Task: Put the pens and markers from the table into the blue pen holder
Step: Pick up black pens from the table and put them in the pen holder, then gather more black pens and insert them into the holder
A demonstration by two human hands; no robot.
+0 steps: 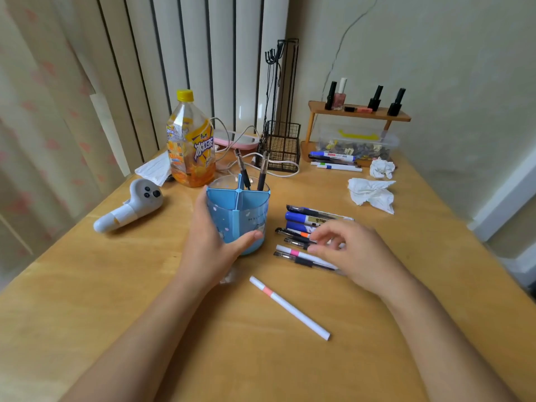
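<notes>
Steadying the blue pen holder point(237, 216) mid-desk in a closed grip, the left hand point(208, 242) braced while the right hand point(348, 250), open-fingered, hovered over the pens and markers point(301, 227) beside it, needing a pinch next

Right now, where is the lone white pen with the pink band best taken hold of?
Pinch the white pen mid-barrel, just below its pink band, from above. It lies flat and diagonal on the table, apart from the others, so both long sides are free for the right hand.
</notes>
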